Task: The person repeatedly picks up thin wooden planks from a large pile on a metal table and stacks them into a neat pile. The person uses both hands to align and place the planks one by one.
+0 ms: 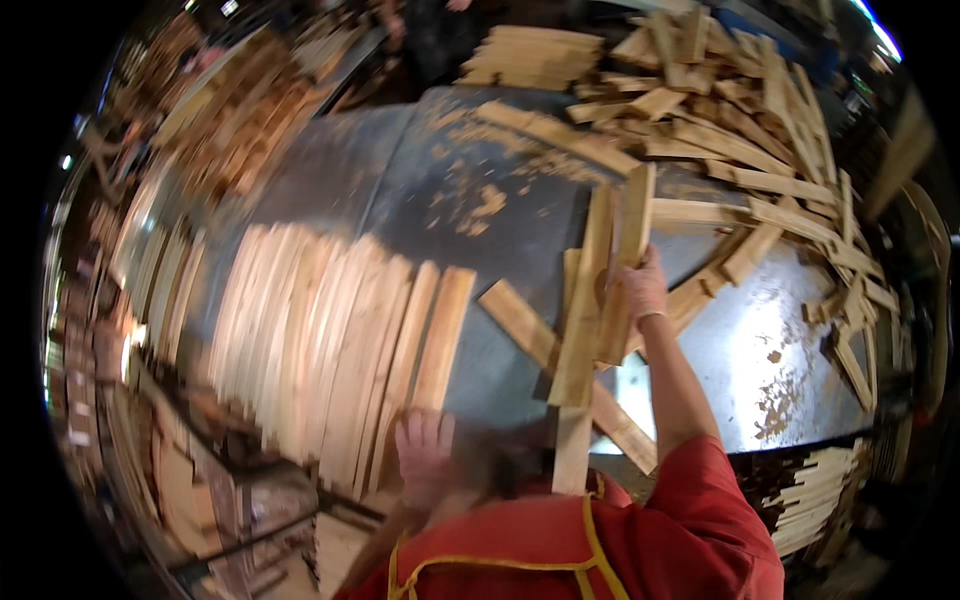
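Wooden slats (345, 345), blurry left hand (425, 455)

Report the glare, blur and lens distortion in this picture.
Head view: white glare washes out part of the metal tabletop at right; head view: the left hand is smeared, and the row of wooden planks beyond it looks soft; head view: the fisheye image is rounded, with black corners.

I had open passage across the table (425, 215) between the row of boards (330, 345) on the left and the crossed boards (580, 330); a heap of wood pieces (730, 146) blocked the far right.
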`<state>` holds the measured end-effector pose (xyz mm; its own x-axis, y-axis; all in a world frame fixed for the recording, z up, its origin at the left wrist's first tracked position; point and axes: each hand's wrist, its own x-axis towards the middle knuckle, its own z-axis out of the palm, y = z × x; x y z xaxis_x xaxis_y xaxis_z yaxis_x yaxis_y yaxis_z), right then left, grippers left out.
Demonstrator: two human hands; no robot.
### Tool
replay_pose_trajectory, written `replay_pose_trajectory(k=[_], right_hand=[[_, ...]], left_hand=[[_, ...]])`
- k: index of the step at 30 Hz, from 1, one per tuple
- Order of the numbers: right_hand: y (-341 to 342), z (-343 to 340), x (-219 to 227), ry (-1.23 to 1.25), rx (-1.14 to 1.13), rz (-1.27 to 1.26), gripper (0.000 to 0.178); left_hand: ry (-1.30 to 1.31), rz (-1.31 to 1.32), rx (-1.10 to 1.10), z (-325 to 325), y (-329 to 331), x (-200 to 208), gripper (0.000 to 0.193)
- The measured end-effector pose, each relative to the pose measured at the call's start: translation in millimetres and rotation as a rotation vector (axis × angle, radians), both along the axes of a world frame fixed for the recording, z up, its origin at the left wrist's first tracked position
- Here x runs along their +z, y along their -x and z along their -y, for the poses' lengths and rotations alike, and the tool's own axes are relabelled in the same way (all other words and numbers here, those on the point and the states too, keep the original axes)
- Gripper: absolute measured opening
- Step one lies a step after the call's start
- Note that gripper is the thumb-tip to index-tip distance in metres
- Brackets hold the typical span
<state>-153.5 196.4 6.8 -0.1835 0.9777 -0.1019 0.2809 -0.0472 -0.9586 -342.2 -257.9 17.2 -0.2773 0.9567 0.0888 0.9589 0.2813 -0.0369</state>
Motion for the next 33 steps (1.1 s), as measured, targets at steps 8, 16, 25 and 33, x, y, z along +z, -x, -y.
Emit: replay_pose_trajectory(k=[8,16,25,33], right_hand=[[76,189,25,0.303,0.272,-0.26,0.051],[184,275,-5,-0.194,0.819,0.47,0.043],[32,155,22,-0.04,-0.009,0.953,0.088],[101,282,48,0.061,0.133,-0.07,0.068]], left_hand=[[0.088,0.018,0.314,72,83,-6,0.081],[0.152,0.257,0.302,71,78,4,0.099],[-0.066,0.132,0.094,74,86,0,0.08],[-0.099,0.361,0.056,69,109,-3,0.08]])
